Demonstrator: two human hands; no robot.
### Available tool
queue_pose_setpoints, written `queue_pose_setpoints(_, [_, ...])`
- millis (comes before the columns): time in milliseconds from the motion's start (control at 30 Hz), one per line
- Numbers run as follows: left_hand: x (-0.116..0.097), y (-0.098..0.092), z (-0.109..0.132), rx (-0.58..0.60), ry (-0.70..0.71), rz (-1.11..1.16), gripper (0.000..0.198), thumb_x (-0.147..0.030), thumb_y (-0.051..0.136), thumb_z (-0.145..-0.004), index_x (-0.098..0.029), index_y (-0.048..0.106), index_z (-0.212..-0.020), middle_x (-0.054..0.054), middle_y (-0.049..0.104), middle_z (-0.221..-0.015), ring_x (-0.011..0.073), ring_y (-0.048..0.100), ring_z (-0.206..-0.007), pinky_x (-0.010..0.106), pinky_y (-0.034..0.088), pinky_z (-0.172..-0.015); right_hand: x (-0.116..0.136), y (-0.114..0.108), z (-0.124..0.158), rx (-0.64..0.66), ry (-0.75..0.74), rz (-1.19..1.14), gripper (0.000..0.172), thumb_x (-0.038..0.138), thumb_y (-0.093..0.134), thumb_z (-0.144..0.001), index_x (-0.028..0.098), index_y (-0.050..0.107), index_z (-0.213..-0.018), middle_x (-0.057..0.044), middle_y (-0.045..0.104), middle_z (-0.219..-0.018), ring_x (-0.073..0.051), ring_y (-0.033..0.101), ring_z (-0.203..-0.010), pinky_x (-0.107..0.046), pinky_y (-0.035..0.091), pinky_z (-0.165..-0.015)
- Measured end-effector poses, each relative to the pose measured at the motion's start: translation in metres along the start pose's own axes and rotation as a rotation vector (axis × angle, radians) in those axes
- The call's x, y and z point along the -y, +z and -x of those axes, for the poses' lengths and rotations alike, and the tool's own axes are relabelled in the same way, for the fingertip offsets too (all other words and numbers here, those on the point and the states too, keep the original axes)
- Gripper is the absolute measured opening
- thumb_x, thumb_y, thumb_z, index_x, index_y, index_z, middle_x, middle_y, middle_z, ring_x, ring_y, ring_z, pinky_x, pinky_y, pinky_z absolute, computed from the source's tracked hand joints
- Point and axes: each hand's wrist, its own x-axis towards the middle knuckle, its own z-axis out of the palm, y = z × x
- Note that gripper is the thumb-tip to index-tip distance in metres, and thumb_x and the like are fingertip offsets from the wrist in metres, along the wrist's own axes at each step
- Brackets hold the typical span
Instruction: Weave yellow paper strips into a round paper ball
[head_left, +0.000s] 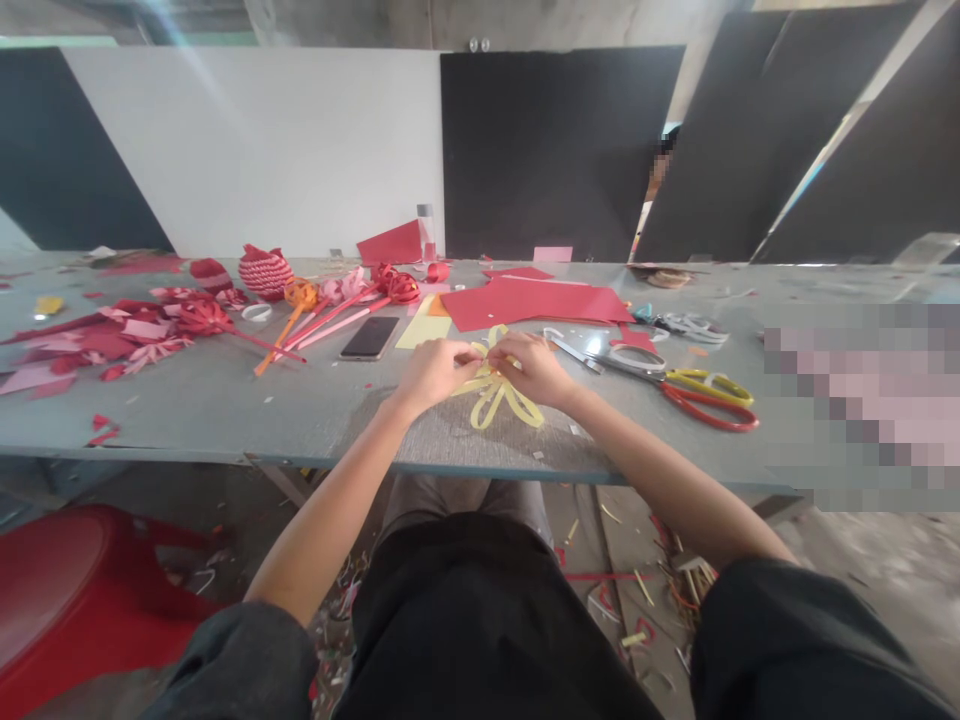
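Observation:
A yellow paper flower (491, 408) made of looped strips is held over the near edge of the table, its loops spread toward me. My left hand (442, 368) pinches it from the left side near the centre. From the other side my right hand (531, 366) grips the same flower, fingers closed close to the left fingertips. The exact spot each fingertip holds is partly hidden by the fingers. Just beyond the hands lie yellow paper sheets (424, 328) and red paper sheets (536, 303).
Scissors with red and yellow handles (709, 400) lie to the right, beside another pair (690, 326). On the left are a phone (370, 338), paper flowers on sticks (345, 300) and a heap of red and pink paper pieces (127, 335). A red stool (67, 590) stands lower left.

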Motion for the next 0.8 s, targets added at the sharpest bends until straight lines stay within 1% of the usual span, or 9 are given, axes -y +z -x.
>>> queue_pose_setpoints(133, [-0.003,0.0,0.001,0.007,0.001,-0.006,0.018,-0.028,0.053,-0.079,-0.02,0.069,-0.081,0.003,0.071,-0.08,0.0177,0.065,-0.075,0.028,0.045,-0.069,-0.001,0.001,-0.001,-0.001,0.003,-0.019,0.015,0.018,0.045,-0.08,0.019,0.059,-0.075,-0.005,0.061,-0.075,-0.017,0.053,-0.072,-0.03,0.036,-0.068])
queue_pose_setpoints(300, [-0.009,-0.001,0.001,-0.097,-0.009,-0.2,0.012,-0.025,0.056,-0.075,-0.019,0.067,-0.073,0.003,0.07,-0.072,0.019,0.063,-0.071,0.031,0.042,-0.075,0.0,0.002,-0.001,0.029,0.078,-0.173,0.015,0.021,0.044,-0.081,0.018,0.057,-0.074,-0.005,0.06,-0.076,-0.016,0.055,-0.071,-0.029,0.039,-0.067])
queue_pose_setpoints(433, [0.001,-0.011,0.001,-0.218,-0.11,-0.326,0.014,-0.025,0.051,-0.078,-0.019,0.063,-0.077,0.005,0.068,-0.075,0.0207,0.062,-0.072,0.033,0.041,-0.073,-0.001,-0.002,-0.002,-0.017,0.113,-0.299,0.016,0.027,0.045,-0.082,0.019,0.054,-0.073,-0.004,0.059,-0.076,-0.015,0.054,-0.071,-0.027,0.04,-0.065])
queue_pose_setpoints(533, [0.014,-0.017,0.003,-0.236,-0.186,-0.447,0.025,-0.029,0.04,-0.086,-0.017,0.061,-0.08,0.01,0.066,-0.075,0.024,0.061,-0.077,0.036,0.04,-0.073,-0.001,-0.005,-0.003,-0.025,0.122,-0.366,0.017,0.029,0.046,-0.082,0.019,0.054,-0.072,-0.003,0.058,-0.073,-0.014,0.053,-0.068,-0.026,0.04,-0.063])
queue_pose_setpoints(600, [0.02,-0.017,0.006,-0.23,-0.21,-0.499,0.026,-0.028,0.038,-0.087,-0.017,0.061,-0.083,0.012,0.064,-0.082,0.0273,0.059,-0.085,0.039,0.04,-0.075,0.001,-0.007,-0.003,-0.011,0.129,-0.408,0.018,0.032,0.047,-0.082,0.018,0.054,-0.073,-0.002,0.058,-0.073,-0.013,0.052,-0.067,-0.025,0.04,-0.061])
queue_pose_setpoints(667, [0.023,-0.015,0.008,-0.244,-0.201,-0.499,0.02,-0.022,0.044,-0.082,-0.018,0.06,-0.093,0.014,0.061,-0.096,0.0307,0.055,-0.096,0.042,0.04,-0.079,0.003,-0.009,-0.003,0.013,0.129,-0.438,0.02,0.035,0.047,-0.083,0.018,0.055,-0.074,-0.002,0.058,-0.074,-0.012,0.052,-0.067,-0.025,0.039,-0.06])
queue_pose_setpoints(700, [0.024,-0.013,0.008,-0.261,-0.195,-0.48,0.024,-0.018,0.047,-0.079,-0.019,0.058,-0.1,0.014,0.058,-0.102,0.0319,0.052,-0.101,0.044,0.04,-0.08,0.004,-0.01,-0.002,0.025,0.128,-0.446,0.021,0.036,0.047,-0.083,0.018,0.055,-0.075,-0.002,0.058,-0.074,-0.012,0.052,-0.067,-0.025,0.039,-0.06])
queue_pose_setpoints(767, [0.023,-0.011,0.008,-0.292,-0.165,-0.403,0.034,-0.012,0.049,-0.075,-0.022,0.056,-0.108,0.013,0.055,-0.11,0.0315,0.049,-0.107,0.046,0.039,-0.085,0.007,-0.011,-0.002,0.047,0.131,-0.456,0.022,0.036,0.047,-0.083,0.018,0.056,-0.075,-0.003,0.058,-0.076,-0.012,0.053,-0.068,-0.025,0.04,-0.061])
queue_pose_setpoints(800, [0.023,-0.011,0.007,-0.293,-0.128,-0.344,0.035,-0.011,0.047,-0.076,-0.022,0.057,-0.107,0.011,0.054,-0.112,0.0295,0.048,-0.109,0.045,0.039,-0.088,0.008,-0.012,-0.002,0.058,0.135,-0.461,0.022,0.036,0.047,-0.083,0.018,0.056,-0.076,-0.003,0.059,-0.076,-0.013,0.053,-0.068,-0.025,0.04,-0.062])
